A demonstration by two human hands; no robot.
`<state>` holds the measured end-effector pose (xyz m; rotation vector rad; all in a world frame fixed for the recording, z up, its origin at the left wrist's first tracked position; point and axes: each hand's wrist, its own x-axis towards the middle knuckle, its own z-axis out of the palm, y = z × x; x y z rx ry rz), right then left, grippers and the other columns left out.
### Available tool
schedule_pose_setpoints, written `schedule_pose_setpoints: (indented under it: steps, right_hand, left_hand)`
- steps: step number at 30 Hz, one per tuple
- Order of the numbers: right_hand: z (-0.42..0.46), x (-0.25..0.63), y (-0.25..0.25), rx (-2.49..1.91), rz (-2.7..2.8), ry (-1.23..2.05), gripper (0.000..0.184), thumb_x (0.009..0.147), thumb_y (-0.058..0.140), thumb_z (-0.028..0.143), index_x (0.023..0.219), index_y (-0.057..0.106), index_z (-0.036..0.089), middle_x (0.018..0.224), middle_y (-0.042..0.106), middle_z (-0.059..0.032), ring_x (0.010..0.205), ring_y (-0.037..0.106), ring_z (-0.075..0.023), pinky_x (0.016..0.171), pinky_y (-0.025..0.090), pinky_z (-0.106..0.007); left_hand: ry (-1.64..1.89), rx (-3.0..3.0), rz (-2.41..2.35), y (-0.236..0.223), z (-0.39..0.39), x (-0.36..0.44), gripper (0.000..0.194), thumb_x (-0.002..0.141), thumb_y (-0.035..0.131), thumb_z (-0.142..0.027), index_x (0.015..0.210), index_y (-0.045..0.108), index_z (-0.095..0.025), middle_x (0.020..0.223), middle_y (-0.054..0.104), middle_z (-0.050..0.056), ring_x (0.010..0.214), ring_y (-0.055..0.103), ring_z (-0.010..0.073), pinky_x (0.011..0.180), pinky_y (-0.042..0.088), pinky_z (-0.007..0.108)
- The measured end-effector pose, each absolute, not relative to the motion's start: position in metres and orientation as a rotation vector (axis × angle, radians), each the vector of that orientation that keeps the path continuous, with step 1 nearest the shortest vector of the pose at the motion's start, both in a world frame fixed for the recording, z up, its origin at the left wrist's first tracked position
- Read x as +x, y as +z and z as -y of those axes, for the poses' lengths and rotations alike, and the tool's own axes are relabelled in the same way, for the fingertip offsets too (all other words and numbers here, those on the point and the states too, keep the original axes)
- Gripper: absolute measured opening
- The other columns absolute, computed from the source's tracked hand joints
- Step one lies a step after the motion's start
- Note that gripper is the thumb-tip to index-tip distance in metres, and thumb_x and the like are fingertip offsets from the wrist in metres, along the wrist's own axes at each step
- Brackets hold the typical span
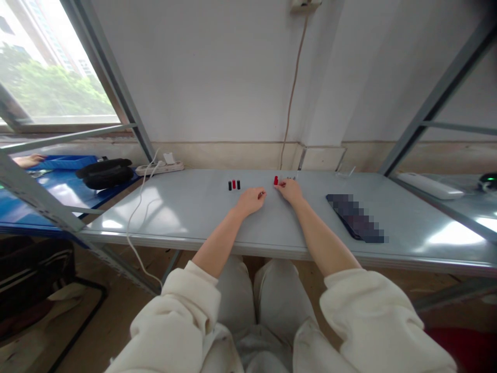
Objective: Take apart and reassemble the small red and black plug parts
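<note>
Over the middle of the grey table my left hand (251, 201) is closed, with thumb and fingertips curled together; whatever they may hold is too small to make out. To its right, my right hand (289, 190) has its thumb and fingers at a small red cylinder (276, 180), pinching near its lower end. Some tiny metallic pieces (292, 178) show just behind the right hand, partly hidden by it. Left of my hands stand a black cylinder (230, 185), a red cylinder (234, 184) and another black cylinder (238, 184) in a short row.
A phone-like dark slab (351, 217), partly pixelated, lies on the table (202, 217) at right. A power strip (163, 167) with white cables sits at the back left. Metal posts frame both ends. Another person's hand (33, 159) is by a blue tray (70, 162) far left.
</note>
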<state>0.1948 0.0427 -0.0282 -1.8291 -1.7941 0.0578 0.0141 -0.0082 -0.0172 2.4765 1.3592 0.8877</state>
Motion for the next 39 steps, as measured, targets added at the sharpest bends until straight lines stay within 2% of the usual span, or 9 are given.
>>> schedule_pose_setpoints:
  steps: [11, 16, 19, 22, 25, 28, 34, 39]
  right_hand:
    - [-0.04, 0.201, -0.027, -1.909, 1.767, -0.004, 0.029, 0.077, 0.055, 0.041, 0.077, 0.07, 0.016, 0.08, 0.066, -0.0125, 0.078, 0.06, -0.021, 0.066, 0.041, -0.029]
    - [-0.042, 0.201, -0.028, -1.936, 1.783, -0.005, 0.033, 0.077, 0.053, 0.045, 0.075, 0.07, 0.016, 0.078, 0.066, -0.0117, 0.077, 0.059, -0.0203, 0.065, 0.04, -0.028]
    - [-0.042, 0.201, -0.028, -1.954, 1.789, -0.008, 0.032, 0.076, 0.055, 0.044, 0.074, 0.07, 0.016, 0.076, 0.065, -0.0113, 0.075, 0.059, -0.0199, 0.062, 0.039, -0.027]
    - [-0.041, 0.2, -0.027, -1.962, 1.799, -0.012, 0.031, 0.075, 0.056, 0.044, 0.073, 0.07, 0.016, 0.075, 0.065, -0.0111, 0.074, 0.058, -0.0198, 0.06, 0.038, -0.027]
    - [-0.037, 0.199, -0.024, -1.953, 1.813, -0.031, 0.032, 0.075, 0.055, 0.044, 0.073, 0.07, 0.016, 0.076, 0.065, -0.0114, 0.075, 0.058, -0.0203, 0.06, 0.037, -0.027]
    - [-0.034, 0.198, -0.022, -1.965, 1.798, -0.021, 0.031, 0.075, 0.056, 0.043, 0.078, 0.07, 0.015, 0.079, 0.065, -0.0115, 0.077, 0.058, -0.0207, 0.062, 0.038, -0.028]
    - [-0.036, 0.198, -0.023, -1.967, 1.798, 0.014, 0.031, 0.074, 0.058, 0.043, 0.081, 0.069, 0.015, 0.085, 0.065, -0.0126, 0.084, 0.059, -0.0231, 0.068, 0.041, -0.03]
    - [-0.032, 0.197, -0.022, -1.993, 1.778, 0.028, 0.039, 0.074, 0.058, 0.043, 0.094, 0.064, 0.011, 0.098, 0.063, -0.0162, 0.093, 0.058, -0.0254, 0.073, 0.042, -0.032]
  left_hand:
    - [0.796, 2.532, -1.294, -0.019, 0.01, 0.015, 0.021, 0.078, 0.045, -0.027, 0.082, 0.065, -0.021, 0.072, 0.064, 0.003, 0.068, 0.057, 0.0162, 0.064, 0.041, 0.026]
    - [0.737, 2.493, -1.451, -0.014, 0.014, 0.016, 0.024, 0.08, 0.042, -0.028, 0.09, 0.063, -0.021, 0.076, 0.065, 0.004, 0.074, 0.059, 0.0164, 0.068, 0.043, 0.026]
    - [0.818, 2.382, -1.751, -0.011, 0.015, 0.014, 0.031, 0.082, 0.038, -0.027, 0.108, 0.054, -0.02, 0.085, 0.065, 0.007, 0.083, 0.06, 0.0187, 0.071, 0.043, 0.028]
    - [0.88, 2.209, -2.042, -0.01, 0.015, 0.011, 0.044, 0.083, 0.036, -0.025, 0.126, 0.038, -0.016, 0.091, 0.064, 0.011, 0.087, 0.06, 0.0223, 0.072, 0.043, 0.03]
    - [0.856, 2.124, -2.141, -0.01, 0.014, 0.009, 0.055, 0.083, 0.037, -0.025, 0.135, 0.023, -0.013, 0.095, 0.063, 0.014, 0.087, 0.061, 0.0249, 0.072, 0.044, 0.032]
    - [0.835, 2.089, -2.161, -0.011, 0.012, 0.007, 0.064, 0.081, 0.04, -0.025, 0.138, 0.015, -0.012, 0.097, 0.063, 0.016, 0.086, 0.061, 0.026, 0.071, 0.044, 0.033]
    - [0.851, 2.061, -2.166, -0.013, 0.011, 0.005, 0.068, 0.079, 0.042, -0.024, 0.139, 0.013, -0.01, 0.096, 0.062, 0.018, 0.085, 0.061, 0.0281, 0.07, 0.044, 0.035]
    - [0.871, 2.053, -2.164, -0.013, 0.01, 0.003, 0.067, 0.079, 0.042, -0.024, 0.138, 0.014, -0.01, 0.097, 0.062, 0.019, 0.084, 0.061, 0.0288, 0.07, 0.044, 0.036]
